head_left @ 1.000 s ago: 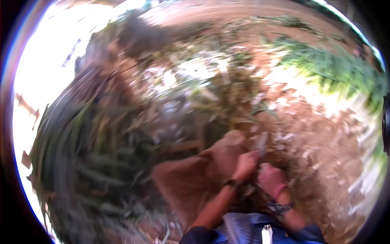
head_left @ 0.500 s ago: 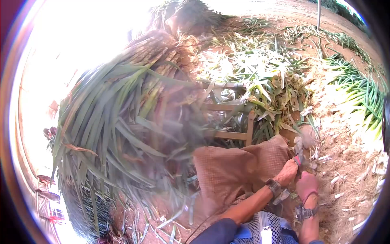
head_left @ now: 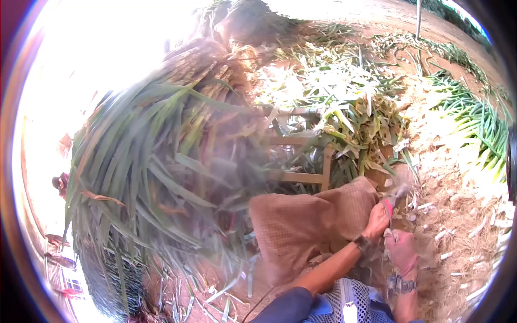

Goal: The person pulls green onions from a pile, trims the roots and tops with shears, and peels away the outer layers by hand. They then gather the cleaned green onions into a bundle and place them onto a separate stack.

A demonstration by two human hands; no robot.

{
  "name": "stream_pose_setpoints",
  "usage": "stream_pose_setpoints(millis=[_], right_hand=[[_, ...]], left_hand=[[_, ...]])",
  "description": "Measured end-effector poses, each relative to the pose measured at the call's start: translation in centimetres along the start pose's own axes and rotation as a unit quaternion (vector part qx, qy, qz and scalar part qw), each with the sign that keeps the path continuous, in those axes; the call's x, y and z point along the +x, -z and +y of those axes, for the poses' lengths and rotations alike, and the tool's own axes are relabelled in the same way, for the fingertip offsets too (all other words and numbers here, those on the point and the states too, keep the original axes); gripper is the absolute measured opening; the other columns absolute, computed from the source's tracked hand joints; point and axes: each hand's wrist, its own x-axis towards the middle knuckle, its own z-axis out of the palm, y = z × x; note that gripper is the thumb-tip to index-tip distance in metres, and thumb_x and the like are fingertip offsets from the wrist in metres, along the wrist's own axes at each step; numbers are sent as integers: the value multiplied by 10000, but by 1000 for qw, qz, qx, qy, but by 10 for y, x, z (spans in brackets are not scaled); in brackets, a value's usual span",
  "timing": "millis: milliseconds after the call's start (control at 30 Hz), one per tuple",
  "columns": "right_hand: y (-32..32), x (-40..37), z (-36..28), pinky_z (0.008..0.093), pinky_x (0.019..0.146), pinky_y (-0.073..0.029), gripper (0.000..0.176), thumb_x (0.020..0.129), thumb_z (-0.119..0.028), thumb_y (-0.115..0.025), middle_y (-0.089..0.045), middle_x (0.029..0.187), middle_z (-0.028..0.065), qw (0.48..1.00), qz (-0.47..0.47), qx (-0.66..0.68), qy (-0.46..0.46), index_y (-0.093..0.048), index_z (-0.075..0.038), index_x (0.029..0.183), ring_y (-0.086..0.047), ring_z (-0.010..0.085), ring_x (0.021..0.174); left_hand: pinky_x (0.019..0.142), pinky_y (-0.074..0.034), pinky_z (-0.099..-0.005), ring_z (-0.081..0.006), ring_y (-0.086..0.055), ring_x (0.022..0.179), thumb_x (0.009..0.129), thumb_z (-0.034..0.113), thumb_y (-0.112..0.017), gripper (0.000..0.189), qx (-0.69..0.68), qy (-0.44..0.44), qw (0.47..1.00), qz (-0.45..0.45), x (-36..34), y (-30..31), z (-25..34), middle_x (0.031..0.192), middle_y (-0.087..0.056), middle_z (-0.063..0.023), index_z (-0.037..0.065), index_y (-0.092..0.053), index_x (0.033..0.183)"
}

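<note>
In the head view my left hand [head_left: 378,218] is closed. From its far side juts a blurred pale stalk end [head_left: 399,192], like that of a leek, and a pink-red strip [head_left: 388,208] shows at its fingers. Just below and to the right, my right hand [head_left: 402,252] is closed around a small item mostly hidden in the fingers. A thin dark edge shows between the two hands; its kind cannot be made out. A brown woven cloth [head_left: 309,223] lies beside my left forearm, over my lap area.
A large heap of leek-like greens [head_left: 145,156] rises on the left, against a wooden frame [head_left: 301,177]. Behind it lie stripped leaves [head_left: 344,86]. Cleaned stalks [head_left: 474,124] lie far right. Cut root ends [head_left: 444,234] litter the soil.
My right hand has shifted slightly left and down and turned, its knuckles now more visible. The left hand has moved a little to the left. The whole view has shifted slightly.
</note>
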Motion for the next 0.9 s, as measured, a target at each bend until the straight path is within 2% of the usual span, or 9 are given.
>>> stream_pose_setpoints(millis=[133, 267, 300, 400, 500, 667, 733, 833, 900], right_hand=[[7, 18, 16, 413, 541, -398, 271, 930, -194, -648, -449, 596, 118, 998, 27, 32, 38, -612, 16, 763, -421, 124, 600], [19, 29, 12, 447, 592, -484, 264, 932, -193, -654, -586, 711, 267, 993, 45, -57, 88, -638, 17, 774, -577, 309, 572], [21, 31, 11, 437, 604, -505, 241, 943, -185, -664, -613, 717, 256, 989, 52, -86, 111, -671, 11, 803, -614, 299, 589], [38, 25, -30, 416, 664, -553, 210, 970, -197, -684, -697, 810, 239, 993, 72, 63, 75, -739, 1, 930, -715, 305, 704], [38, 34, -35, 394, 709, -575, 218, 989, -211, -694, -739, 907, 223, 965, 178, 76, 174, -759, -9, 1041, -759, 319, 821], [39, 55, -45, 362, 742, -556, 256, 952, -247, -753, -731, 897, 156, 982, 78, -25, 170, -759, -12, 1052, -707, 207, 808], [38, 58, -49, 437, 825, -569, 305, 965, -344, -695, -733, 1003, 215, 995, -8, -4, 101, -763, -56, 1038, -728, 370, 937], [34, 51, -51, 423, 801, -561, 338, 958, -331, -710, -756, 993, 213, 992, -58, -34, 105, -769, -63, 1155, -738, 321, 897], [20, 67, -34, 414, 736, -534, 197, 941, -168, -656, -719, 850, 196, 993, -85, -27, 81, -721, 13, 985, -675, 243, 767]], left_hand=[[1318, -183, -363, -229, -310, 1579, 1138, 163, -466, 518, 208, -79, 974, -32, 17, -35, 82, 1649, -440, -112, 31, -371, 1630], [1134, -471, -417, -293, -591, 1329, 1173, 226, -333, 453, -301, 153, 939, -66, 38, 7, 42, 1437, -623, -172, 25, -461, 1558], [1050, -494, -404, -278, -615, 1237, 1124, 156, -393, 365, -69, 22, 996, -59, 35, -8, 68, 1353, -648, -175, 19, -528, 1433], [881, -540, -380, -248, -661, 1053, 1024, 17, -512, 218, 395, -248, 884, -34, 27, -32, 113, 1185, -699, -181, 6, -663, 1182], [703, -541, -435, -340, -688, 758, 898, 72, -638, 119, 528, -190, 821, 101, 9, -37, 105, 872, -735, -202, -4, -727, 921], [596, -504, -392, -183, -649, 649, 928, 96, -604, 136, 604, 15, 791, -102, 7, 9, 107, 728, -665, 10, 43, -729, 913], [560, -447, -371, -160, -585, 624, 933, 81, -576, 138, 481, 49, 870, -95, -5, 5, 111, 695, -602, 24, 68, -697, 868], [507, -362, -338, -125, -489, 585, 941, 59, -534, 188, 208, 123, 969, -44, -24, -14, 122, 645, -509, 44, 106, -649, 800], [543, -387, -375, -169, -522, 635, 894, 24, -563, 125, 291, 42, 956, -27, -26, -9, 112, 665, -543, -4, 77, -662, 840]])
